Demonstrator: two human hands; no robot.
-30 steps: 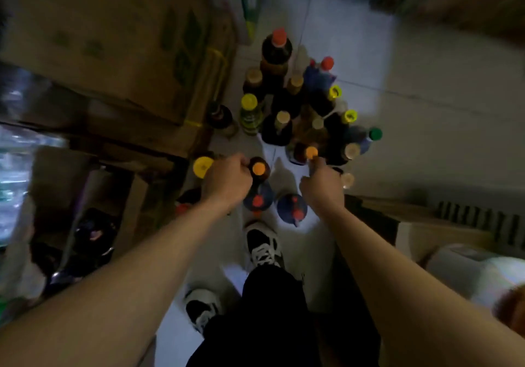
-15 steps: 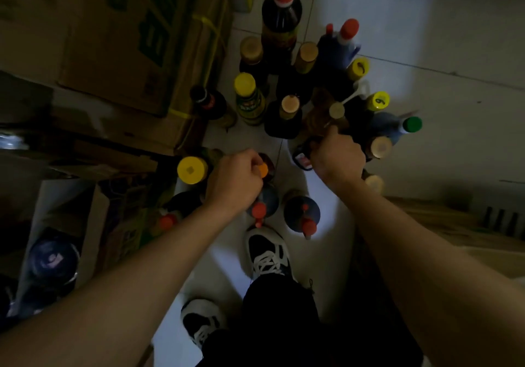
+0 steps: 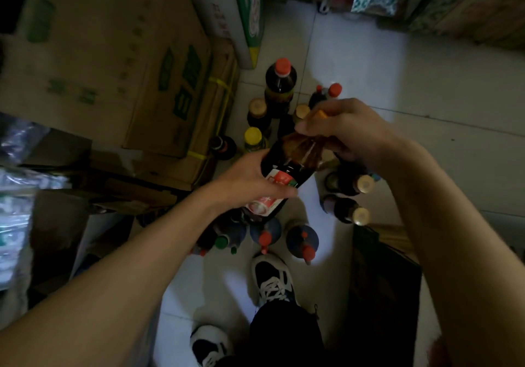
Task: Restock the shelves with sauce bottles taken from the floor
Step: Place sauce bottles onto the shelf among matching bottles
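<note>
Pick-up step: the left hand [image 3: 244, 179] wraps the labelled belly of a dark sauce bottle [image 3: 287, 165] and the right hand [image 3: 349, 130] holds its neck. Both grips are tight, and the bottle is tilted above the other bottles [image 3: 279, 82] on the floor [image 3: 397, 96]. Next, I reckon, it needs carrying to a shelf.

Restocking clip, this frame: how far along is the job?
Done: no shelf is in view, so shelved stock cannot be judged. In hand: one orange-capped sauce bottle, left hand gripping its body, right hand at its neck. Left: many bottles stand on the floor.
</note>
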